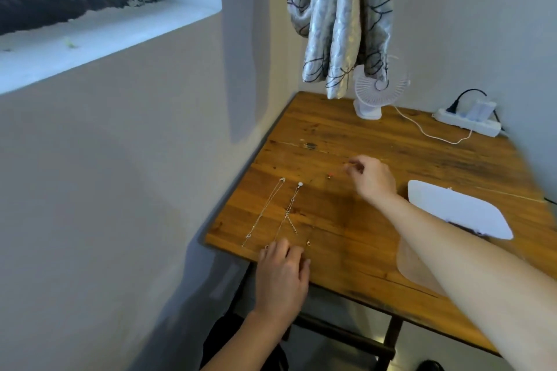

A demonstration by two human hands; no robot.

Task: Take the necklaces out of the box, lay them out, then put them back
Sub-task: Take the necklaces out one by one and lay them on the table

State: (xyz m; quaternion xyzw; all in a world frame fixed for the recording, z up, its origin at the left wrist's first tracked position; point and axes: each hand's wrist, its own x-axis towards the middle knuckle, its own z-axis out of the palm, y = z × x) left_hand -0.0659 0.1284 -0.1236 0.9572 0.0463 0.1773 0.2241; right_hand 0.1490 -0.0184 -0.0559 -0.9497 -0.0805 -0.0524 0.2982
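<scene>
Two thin silver chain necklaces (272, 212) are laid lengthwise on the worn brown wooden table (376, 135), their near ends touched by the left hand (283, 271). That hand is rested palm down at the table's near edge, fingers loosely spread over the clasps. A third fine chain with a small red bead (331, 175) is seen just beside the right hand (372, 179), whose thumb and forefinger are pinched together, seemingly on that chain; the forearm is stretched across the table. A white rounded box lid (458, 211) lies right of that wrist.
</scene>
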